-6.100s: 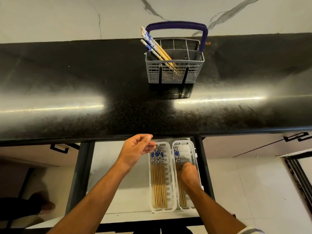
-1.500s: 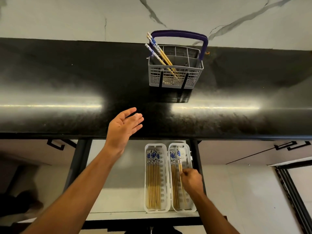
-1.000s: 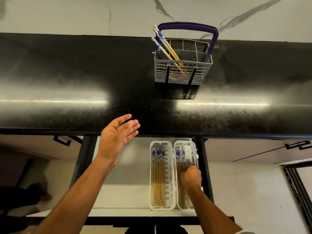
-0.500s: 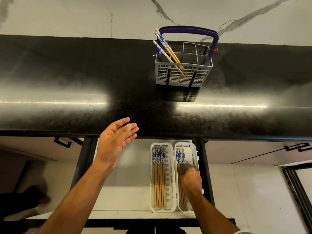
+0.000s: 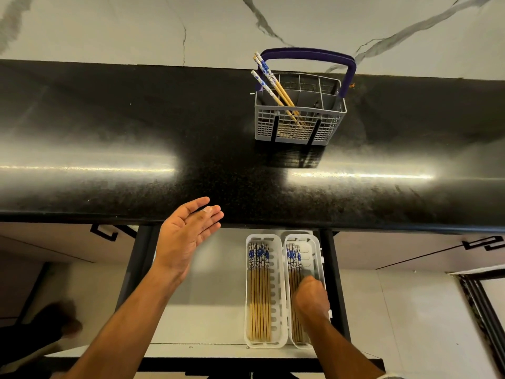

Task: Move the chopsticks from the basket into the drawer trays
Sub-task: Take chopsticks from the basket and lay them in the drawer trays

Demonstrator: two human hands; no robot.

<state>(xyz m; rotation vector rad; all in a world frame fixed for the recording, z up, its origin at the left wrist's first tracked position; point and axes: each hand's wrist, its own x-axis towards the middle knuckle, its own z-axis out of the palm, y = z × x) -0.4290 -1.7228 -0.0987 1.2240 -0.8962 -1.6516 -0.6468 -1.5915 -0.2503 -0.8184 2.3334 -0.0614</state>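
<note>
The left hand (image 5: 185,236) hovers over the near edge of the black countertop (image 5: 109,132), palm turned up and inward, its fingers (image 5: 210,217) straight and loosely together, holding nothing. Below that hand and to the right of its fingertips lies the open drawer (image 5: 218,283), with two white trays side by side along its right end.

The left tray (image 5: 281,283), to the right of the left hand's fingers and lower in view, holds a full row of chopsticks (image 5: 259,291) lying flat and parallel, blue-patterned ends toward the countertop. The right tray (image 5: 318,253) touches it or sits just beside it and holds a smaller bundle of chopsticks (image 5: 293,266) lying the same way.

The right hand (image 5: 311,296) is down in the right tray, knuckles up, fingers curled under and pointing at the bundle. The fingertips are hidden beneath the hand, so whether they pinch a chopstick or only rest on the sticks cannot be told.

Far beyond both hands' fingers, near the back of the countertop by the marble wall (image 5: 136,28), stands the grey basket (image 5: 297,129) with a dark blue handle (image 5: 308,54). A few remaining chopsticks (image 5: 273,83) lean toward the left out of its front left compartment, patterned ends up.
</note>
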